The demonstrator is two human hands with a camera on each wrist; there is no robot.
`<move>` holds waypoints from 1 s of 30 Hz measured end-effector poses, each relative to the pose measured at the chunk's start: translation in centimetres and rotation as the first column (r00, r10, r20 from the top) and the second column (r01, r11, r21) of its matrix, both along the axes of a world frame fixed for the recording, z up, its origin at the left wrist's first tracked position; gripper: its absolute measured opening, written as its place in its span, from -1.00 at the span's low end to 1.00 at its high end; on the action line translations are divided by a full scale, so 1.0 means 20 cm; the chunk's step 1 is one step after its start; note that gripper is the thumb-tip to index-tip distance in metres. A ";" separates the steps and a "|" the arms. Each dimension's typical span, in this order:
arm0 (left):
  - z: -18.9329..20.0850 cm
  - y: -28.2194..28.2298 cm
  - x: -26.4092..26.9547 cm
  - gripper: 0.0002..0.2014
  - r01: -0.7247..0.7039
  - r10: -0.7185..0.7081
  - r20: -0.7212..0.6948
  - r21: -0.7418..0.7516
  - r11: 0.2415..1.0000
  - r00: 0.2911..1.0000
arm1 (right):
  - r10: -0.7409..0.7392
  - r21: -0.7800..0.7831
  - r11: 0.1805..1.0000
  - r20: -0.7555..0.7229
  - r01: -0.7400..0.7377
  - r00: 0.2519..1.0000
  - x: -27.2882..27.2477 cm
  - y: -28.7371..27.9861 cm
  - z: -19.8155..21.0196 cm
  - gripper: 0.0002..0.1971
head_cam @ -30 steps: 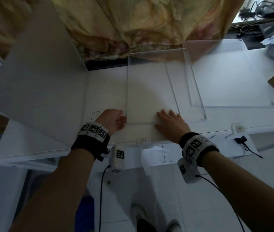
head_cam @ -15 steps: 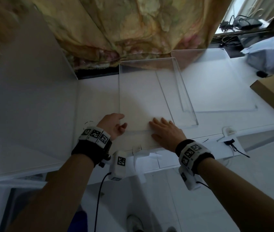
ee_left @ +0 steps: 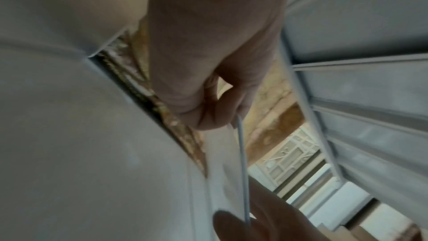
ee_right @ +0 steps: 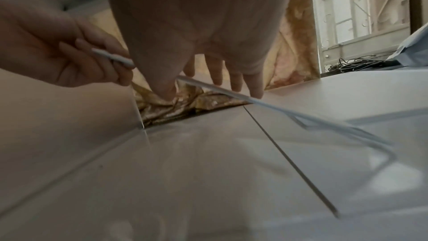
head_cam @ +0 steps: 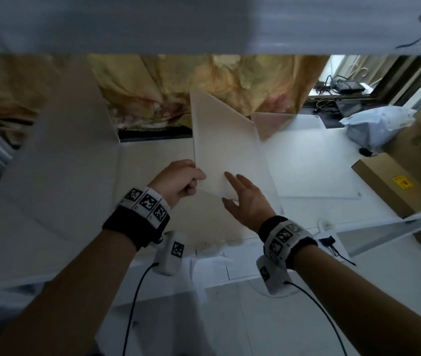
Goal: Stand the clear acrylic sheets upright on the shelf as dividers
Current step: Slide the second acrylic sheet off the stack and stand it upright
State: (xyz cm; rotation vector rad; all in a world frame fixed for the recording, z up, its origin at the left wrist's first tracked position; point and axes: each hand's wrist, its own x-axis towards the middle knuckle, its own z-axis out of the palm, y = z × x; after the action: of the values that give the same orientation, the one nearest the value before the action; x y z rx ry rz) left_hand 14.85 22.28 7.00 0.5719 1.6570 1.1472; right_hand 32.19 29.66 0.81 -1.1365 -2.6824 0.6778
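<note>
A clear acrylic sheet (head_cam: 225,150) is tilted up off the white shelf (head_cam: 153,155), left edge high and right edge low. My left hand (head_cam: 194,179) pinches its near left corner. The left wrist view shows those fingers (ee_left: 220,113) closed on the thin edge (ee_left: 243,171). My right hand (head_cam: 240,194) holds the near edge, fingers straight on the upper face and thumb beneath. In the right wrist view the edge (ee_right: 277,105) runs between thumb and fingers (ee_right: 215,74). A second clear sheet (head_cam: 314,163) lies flat on the shelf to the right.
A large white panel (head_cam: 63,155) stands at the left. An upper shelf board (head_cam: 204,21) hangs overhead. A yellow curtain (head_cam: 204,80) hangs behind the shelf. A cardboard box (head_cam: 394,186) and a grey plastic bag (head_cam: 376,127) sit at the right end.
The sheet that lay flat under both hands is now raised on its left side. My left hand went from resting beside it to pinching its corner, and my right thumb slipped under the edge.
</note>
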 end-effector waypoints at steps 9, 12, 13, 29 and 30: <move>0.31 0.03 0.12 -0.73 -0.006 -0.051 0.198 0.276 0.961 0.979 | -0.207 0.116 0.950 -0.461 0.291 0.863 -0.01 -0.06 0.35 -0.57; 0.13 0.02 0.09 -0.69 -0.080 0.047 0.252 0.121 0.989 0.967 | -0.262 0.007 0.948 -0.547 0.317 0.795 0.03 -0.06 0.40 -0.60; 0.05 0.01 0.08 -0.69 -0.075 0.059 0.256 0.054 0.996 0.965 | -0.278 -0.063 0.952 -0.593 0.301 0.756 0.02 -0.08 0.42 -0.60; -0.44 0.10 0.11 -0.56 -0.419 0.366 0.516 -0.015 0.908 0.775 | -0.318 -0.404 0.912 -0.812 -0.078 0.489 -0.07 -0.46 0.48 -0.57; -0.44 0.11 0.11 -0.57 -0.425 0.368 0.510 -0.006 0.905 0.777 | -0.304 -0.395 0.916 -0.802 -0.075 0.515 -0.06 -0.46 0.48 -0.55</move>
State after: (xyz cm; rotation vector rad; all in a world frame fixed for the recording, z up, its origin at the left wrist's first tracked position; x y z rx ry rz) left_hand 17.14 24.42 -1.84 -0.0412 1.2850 1.5492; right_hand 30.92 20.54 10.47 -0.7099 -1.6198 1.3528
